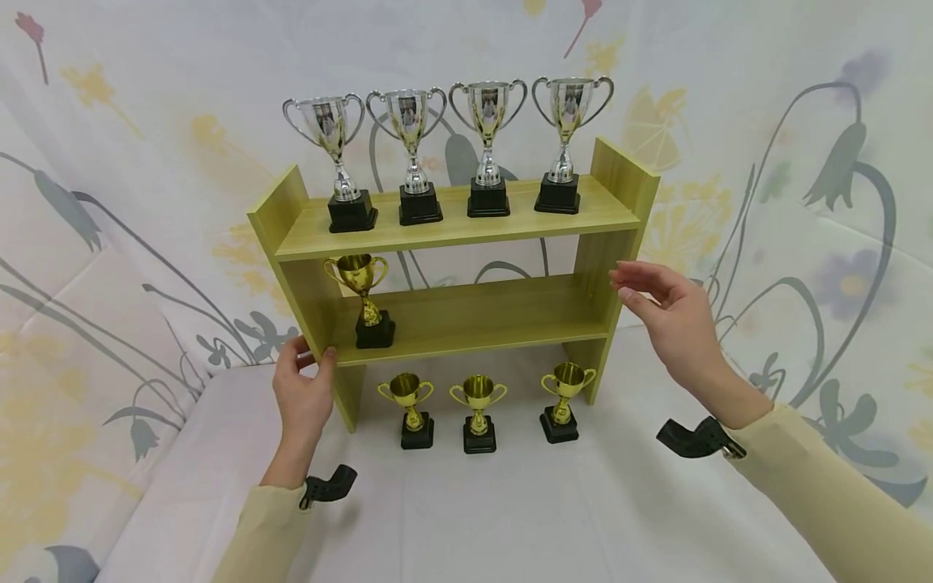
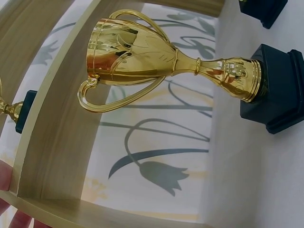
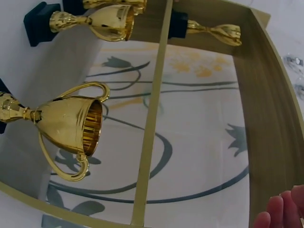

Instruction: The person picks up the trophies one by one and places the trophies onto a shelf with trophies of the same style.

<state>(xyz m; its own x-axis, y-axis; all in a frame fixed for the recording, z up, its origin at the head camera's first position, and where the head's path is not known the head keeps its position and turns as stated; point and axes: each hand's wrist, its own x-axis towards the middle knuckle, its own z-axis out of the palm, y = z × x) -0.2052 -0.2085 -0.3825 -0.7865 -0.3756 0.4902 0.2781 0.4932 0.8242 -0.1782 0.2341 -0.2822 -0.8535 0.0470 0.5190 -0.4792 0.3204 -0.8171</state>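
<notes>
A two-tier wooden shelf (image 1: 474, 312) stands on a white cloth. At its left side panel, my left hand (image 1: 302, 397) grips the edge, thumb in front and fingers round the outer face. Beside the right panel my right hand (image 1: 670, 320) is raised, fingers loosely bent and holding nothing; the fingertips overlap the panel's edge in the head view. One gold trophy cup (image 1: 375, 330) stands on the middle board, close to the left panel. Several silver trophy cups (image 1: 488, 194) line the top board. Three gold trophies, among them a middle one (image 1: 479, 436), stand on the cloth below.
White cloth (image 1: 466, 518) covers the surface before the shelf. Behind it hangs a flower-printed cloth backdrop (image 1: 765, 162). Another low gold trophy (image 1: 560, 425) stands by the right panel, and one more (image 1: 417, 433) by the left. Black wrist cameras (image 1: 692, 439) sit at both sleeves.
</notes>
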